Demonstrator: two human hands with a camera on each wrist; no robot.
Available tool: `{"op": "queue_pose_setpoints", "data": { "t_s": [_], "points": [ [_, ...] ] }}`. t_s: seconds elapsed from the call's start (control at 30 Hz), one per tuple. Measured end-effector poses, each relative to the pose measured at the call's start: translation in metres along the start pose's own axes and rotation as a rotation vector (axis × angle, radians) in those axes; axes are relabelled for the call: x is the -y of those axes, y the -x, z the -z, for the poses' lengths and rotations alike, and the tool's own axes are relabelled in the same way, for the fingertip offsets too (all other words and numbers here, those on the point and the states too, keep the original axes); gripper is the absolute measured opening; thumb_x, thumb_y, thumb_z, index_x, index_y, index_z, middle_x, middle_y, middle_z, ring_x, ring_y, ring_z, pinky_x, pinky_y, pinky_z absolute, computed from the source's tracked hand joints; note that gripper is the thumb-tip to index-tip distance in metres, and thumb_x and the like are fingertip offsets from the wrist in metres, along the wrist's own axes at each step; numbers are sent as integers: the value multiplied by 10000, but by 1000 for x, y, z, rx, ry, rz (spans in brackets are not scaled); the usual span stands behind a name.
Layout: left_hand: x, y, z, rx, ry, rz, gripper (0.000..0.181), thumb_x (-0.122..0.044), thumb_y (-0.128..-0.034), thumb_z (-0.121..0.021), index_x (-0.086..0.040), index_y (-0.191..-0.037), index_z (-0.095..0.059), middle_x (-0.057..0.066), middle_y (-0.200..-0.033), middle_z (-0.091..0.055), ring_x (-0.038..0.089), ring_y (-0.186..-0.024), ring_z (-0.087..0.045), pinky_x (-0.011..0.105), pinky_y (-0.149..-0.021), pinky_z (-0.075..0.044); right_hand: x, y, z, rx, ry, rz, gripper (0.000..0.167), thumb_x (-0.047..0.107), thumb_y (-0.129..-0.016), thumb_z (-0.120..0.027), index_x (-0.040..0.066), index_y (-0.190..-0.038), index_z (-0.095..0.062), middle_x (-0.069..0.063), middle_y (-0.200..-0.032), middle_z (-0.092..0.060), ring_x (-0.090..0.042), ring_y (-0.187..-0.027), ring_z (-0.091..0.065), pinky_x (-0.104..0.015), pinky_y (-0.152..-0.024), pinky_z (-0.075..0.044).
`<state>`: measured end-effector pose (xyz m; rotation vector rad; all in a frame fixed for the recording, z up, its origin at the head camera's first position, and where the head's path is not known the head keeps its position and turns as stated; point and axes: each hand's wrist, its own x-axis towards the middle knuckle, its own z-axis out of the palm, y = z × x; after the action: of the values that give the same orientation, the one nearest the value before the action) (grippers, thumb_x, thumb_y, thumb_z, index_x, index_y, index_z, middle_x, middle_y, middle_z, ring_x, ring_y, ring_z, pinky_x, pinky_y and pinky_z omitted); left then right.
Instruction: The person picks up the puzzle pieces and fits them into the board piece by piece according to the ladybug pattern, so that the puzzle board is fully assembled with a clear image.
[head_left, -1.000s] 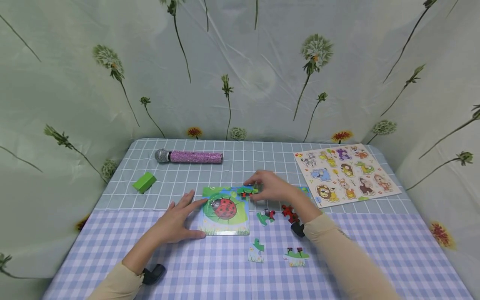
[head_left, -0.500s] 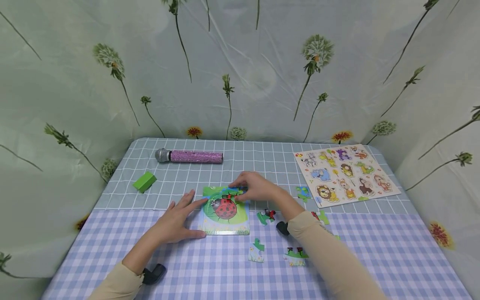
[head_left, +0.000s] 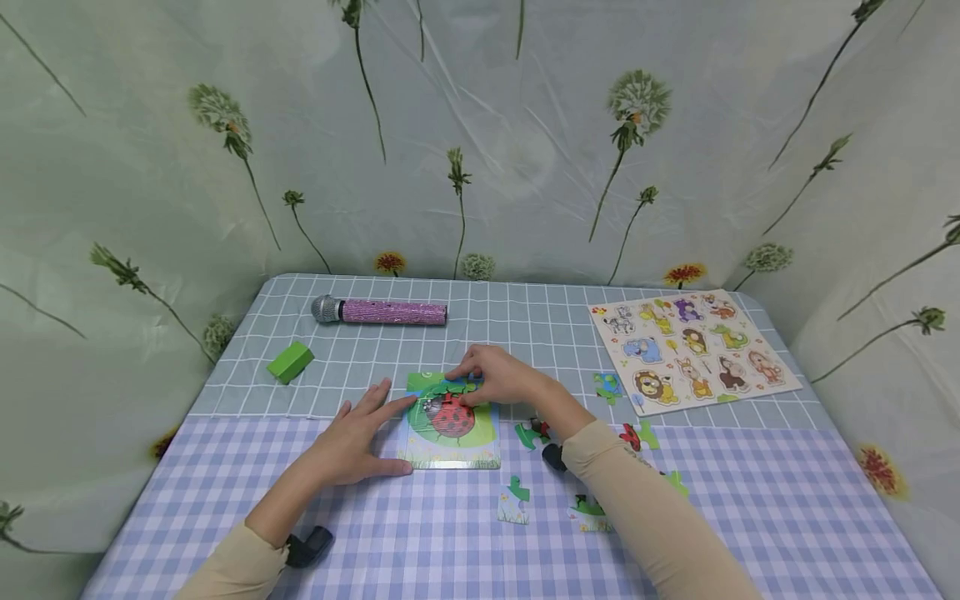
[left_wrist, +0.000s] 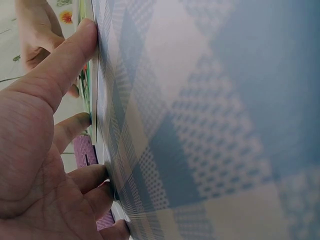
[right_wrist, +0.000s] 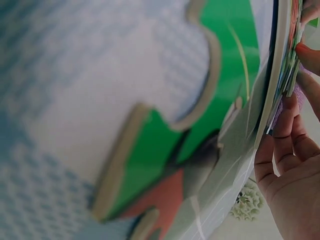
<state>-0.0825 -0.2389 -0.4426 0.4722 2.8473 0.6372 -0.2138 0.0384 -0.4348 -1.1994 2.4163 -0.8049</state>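
Note:
A square ladybug puzzle board (head_left: 450, 456) lies mid-table. My left hand (head_left: 352, 442) is spread at its left side, with thumb and index finger touching the edge; the left wrist view shows these fingers mostly straight. Over the board's upper part, my right hand (head_left: 498, 377) pinches a green-and-red puzzle piece (head_left: 454, 388) between thumb and fingers, partly hidden by them. Right of the board lie loose puzzle pieces, among them a green, red and black one (head_left: 528, 434) near the right wrist, seen large in the right wrist view (right_wrist: 230, 50).
More loose pieces lie to the right, including a blue-green piece (head_left: 607, 387) and a red-green one (head_left: 637, 435). An animal puzzle board (head_left: 693, 350) lies at the back right. A pink glittery microphone (head_left: 393, 312) and a green block (head_left: 290, 362) lie at the back left.
My right hand has carried the puzzle piece leftward from the board's upper right corner to over the ladybug picture. The pieces under the right forearm have come into view. My left hand stays put.

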Motion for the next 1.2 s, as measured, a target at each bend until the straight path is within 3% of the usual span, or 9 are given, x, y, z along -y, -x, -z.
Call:
{"op": "queue_pose_setpoints", "data": {
  "t_s": [0.97, 1.2],
  "points": [
    [-2, -1, 1, 17, 6, 7, 980, -541, -809, -913, -216, -1628, -483, 304, -1747, -246, 540, -1603, -279, 830, -1215, -222, 12, -8, -3, 22, 115, -43, 410, 193, -897, -873, 110, -1291, -792, -73, -1124, -766, -141, -958, -615, -249, -808, -521],
    [-1, -1, 2, 13, 2, 2, 975, -541, -806, -916, -213, -1621, -492, 306, -1743, -255, 538, -1601, -285, 833, -1210, -227, 18, -10, -1, 37, 147, -55, 406, 185, -894, -877, 101, -1282, -794, -76, -1138, -772, -194, -1029, -672, -294, -884, -571]
  ]
}}
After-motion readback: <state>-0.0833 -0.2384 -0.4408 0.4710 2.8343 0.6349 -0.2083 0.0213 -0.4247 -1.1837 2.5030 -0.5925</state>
